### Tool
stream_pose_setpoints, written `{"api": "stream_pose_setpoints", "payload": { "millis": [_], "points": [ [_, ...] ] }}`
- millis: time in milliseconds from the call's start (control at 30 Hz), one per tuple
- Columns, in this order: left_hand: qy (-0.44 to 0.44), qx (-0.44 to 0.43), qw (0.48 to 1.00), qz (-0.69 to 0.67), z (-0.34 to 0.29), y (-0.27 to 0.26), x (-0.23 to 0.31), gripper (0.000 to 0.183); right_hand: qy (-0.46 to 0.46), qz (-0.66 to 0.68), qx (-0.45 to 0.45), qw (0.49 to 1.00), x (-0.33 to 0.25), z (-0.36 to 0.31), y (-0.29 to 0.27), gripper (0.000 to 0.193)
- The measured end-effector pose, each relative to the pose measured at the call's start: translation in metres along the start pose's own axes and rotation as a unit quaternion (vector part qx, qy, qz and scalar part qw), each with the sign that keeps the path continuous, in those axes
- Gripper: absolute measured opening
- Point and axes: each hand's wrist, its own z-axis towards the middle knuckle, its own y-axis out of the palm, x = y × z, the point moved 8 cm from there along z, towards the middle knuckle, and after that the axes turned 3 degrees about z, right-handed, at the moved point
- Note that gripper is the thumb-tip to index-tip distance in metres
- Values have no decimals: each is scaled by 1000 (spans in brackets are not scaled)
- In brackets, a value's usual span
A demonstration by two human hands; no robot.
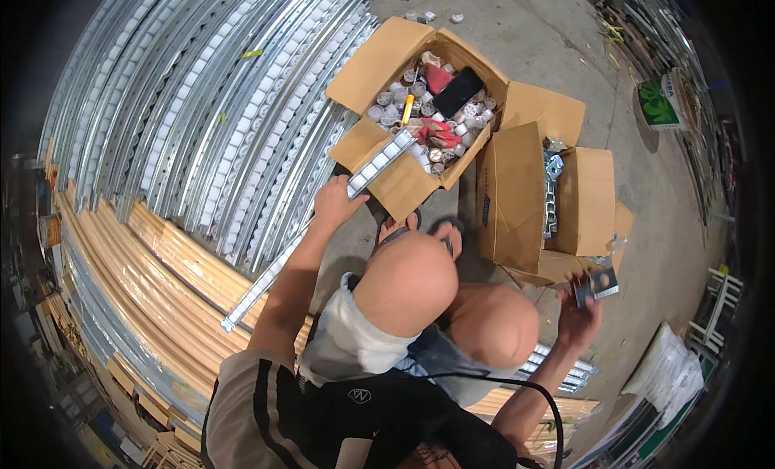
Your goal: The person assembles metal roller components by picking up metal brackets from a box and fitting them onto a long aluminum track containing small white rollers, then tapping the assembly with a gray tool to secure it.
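Note:
My left hand [333, 201] is closed around a long metal roller track [379, 166] with white rollers. The track slants from the open flap of a cardboard box [379, 65] down past my left forearm, which hides part of it. Out to the right, my right hand [580, 311] grips a small dark flat rectangular piece [596, 286], its exact kind unclear. Inside the box lie many small white and clear rollers [387, 106], a black phone [458, 92], a yellow marker [408, 110] and a red-and-grey glove [436, 134].
A second cardboard box [513, 194] beside the first holds metal brackets [551, 190]. Rows of roller tracks [218, 90] fill the left, above beige pipes [153, 275]. At right are a white plastic bag [666, 372], a green-printed sack [659, 104] and thin rods [646, 33].

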Motion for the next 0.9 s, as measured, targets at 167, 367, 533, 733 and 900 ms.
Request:
{"api": "stream_pose_setpoints", "payload": {
  "millis": [167,367,533,733,900],
  "points": [
    [-7,16,999,30,31,7,13,69,147,-181,-159,959,94,85,147,62],
    [-35,-63,996,53,50,14,38,63,-106,-635,-290,708,222,199,236,49],
    [-47,-83,993,70,38,0,53,53,-129,-690,-405,586,273,212,272,48],
    [-14,-72,996,51,29,-6,73,52,-183,-669,-480,537,263,206,287,48],
    [-16,-68,994,87,30,-5,70,56,-231,-643,-490,541,256,199,298,51]
  ]
}}
